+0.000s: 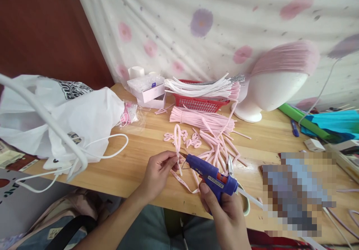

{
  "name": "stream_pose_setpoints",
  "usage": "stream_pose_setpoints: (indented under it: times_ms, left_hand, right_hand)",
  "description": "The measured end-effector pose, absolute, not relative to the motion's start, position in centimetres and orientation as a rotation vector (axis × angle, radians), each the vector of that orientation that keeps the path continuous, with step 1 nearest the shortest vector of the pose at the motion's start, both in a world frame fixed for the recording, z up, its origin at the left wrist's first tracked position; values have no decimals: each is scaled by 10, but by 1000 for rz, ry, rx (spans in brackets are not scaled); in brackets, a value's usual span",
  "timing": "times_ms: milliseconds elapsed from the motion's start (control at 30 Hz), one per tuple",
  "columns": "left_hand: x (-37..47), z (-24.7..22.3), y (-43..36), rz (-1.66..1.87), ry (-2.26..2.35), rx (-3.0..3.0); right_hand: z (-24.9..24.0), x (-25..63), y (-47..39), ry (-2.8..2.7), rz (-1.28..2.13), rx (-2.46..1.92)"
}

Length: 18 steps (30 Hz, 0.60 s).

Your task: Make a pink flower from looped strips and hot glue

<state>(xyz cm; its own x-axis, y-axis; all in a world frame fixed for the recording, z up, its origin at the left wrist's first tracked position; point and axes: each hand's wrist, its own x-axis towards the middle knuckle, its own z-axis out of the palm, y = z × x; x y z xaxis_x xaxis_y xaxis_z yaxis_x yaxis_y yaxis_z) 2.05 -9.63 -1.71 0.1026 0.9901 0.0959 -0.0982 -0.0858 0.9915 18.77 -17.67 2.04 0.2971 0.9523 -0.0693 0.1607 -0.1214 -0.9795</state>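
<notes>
Okay, so nearest you, your right hand (226, 212) is wrapped around the grip of the blue glue gun (209, 173), thumb on its near side; I can't tell what your trigger finger is doing because the gun's body hides it. A long pale glue stick (250, 197) pokes out the back of the gun, so I'd give it room to feed and not let it snag. Off the gun's nozzle end, your left hand (157, 173) has thumb and fingertips pinched together on the base of the fuzzy pink loop (177, 139), which stands upright just past the nozzle. Can't tell if the tip actually touches it. Honestly that pinch looks good, but your fingertips are super close to hot metal, so I'd slide them a touch lower, go for one small dab right at the join, then hold till it sets. Too much glue would probably mat the fuzz. Watch the measuring tape (183, 183) lying left of the gun too, drips could land there. Beyond the gun you've got loose pink stems (217, 145) and little finished-looking loops (193, 141), and farther past it the tied pink bundle (200, 119); I'd keep glue strings off all those.
</notes>
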Motion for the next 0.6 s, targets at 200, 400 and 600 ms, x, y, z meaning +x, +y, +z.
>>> stream_pose_setpoints:
  times_ms: [200,400,600]
  left_hand:
    - [20,-17,-97,1228,1014,1266]
    - [20,-16,-98,1225,1018,1247]
    - [21,-15,-97,1224,1024,1249]
  right_hand:
    - [21,186,-176,-1057,958,-1550]
    - [19,189,-177,-1060,949,-1554]
    - [17,190,-177,-1070,964,-1512]
